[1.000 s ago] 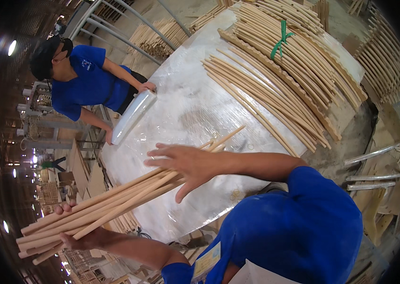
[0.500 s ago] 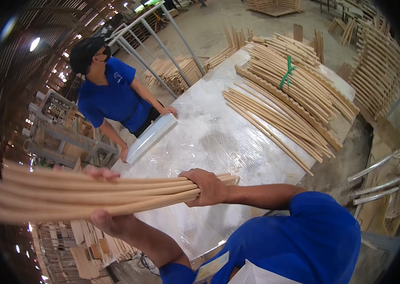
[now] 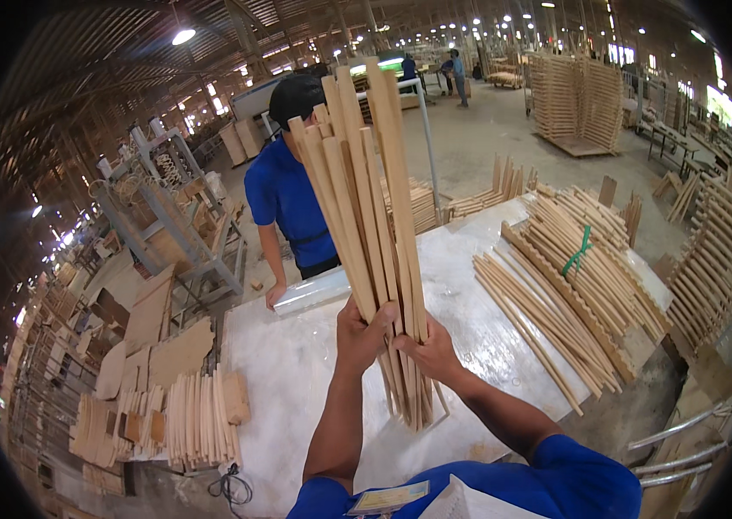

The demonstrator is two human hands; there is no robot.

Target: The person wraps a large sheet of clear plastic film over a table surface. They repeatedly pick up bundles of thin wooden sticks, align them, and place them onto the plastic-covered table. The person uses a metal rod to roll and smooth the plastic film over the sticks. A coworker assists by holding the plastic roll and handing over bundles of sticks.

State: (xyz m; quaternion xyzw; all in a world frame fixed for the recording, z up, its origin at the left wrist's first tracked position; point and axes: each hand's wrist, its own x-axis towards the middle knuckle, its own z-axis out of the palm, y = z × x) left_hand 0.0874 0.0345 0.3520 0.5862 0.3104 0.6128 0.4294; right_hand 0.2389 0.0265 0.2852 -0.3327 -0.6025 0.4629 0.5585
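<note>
Both my hands are wrapped round one bundle of wooden dowels (image 3: 369,199), held upright above the white table (image 3: 271,372). My left hand (image 3: 362,344) closes on its left side, and my right hand (image 3: 429,346) on its right side, the thumbs almost meeting in front. The upper ends fan out a little and stand at uneven heights. Below my hands the lower ends point down to the tabletop; whether they touch it I cannot tell.
Across the table a co-worker in a blue shirt (image 3: 275,195) stands by a roll of clear film (image 3: 314,292). Loose dowels (image 3: 539,320) and a green-tied stack (image 3: 591,259) lie on the right. More short wooden pieces (image 3: 202,419) are stacked at the lower left.
The bundle has swung from lying sideways at the left to upright in front of me. My left hand has moved right and now grips beside my right hand. The view has tilted up.
</note>
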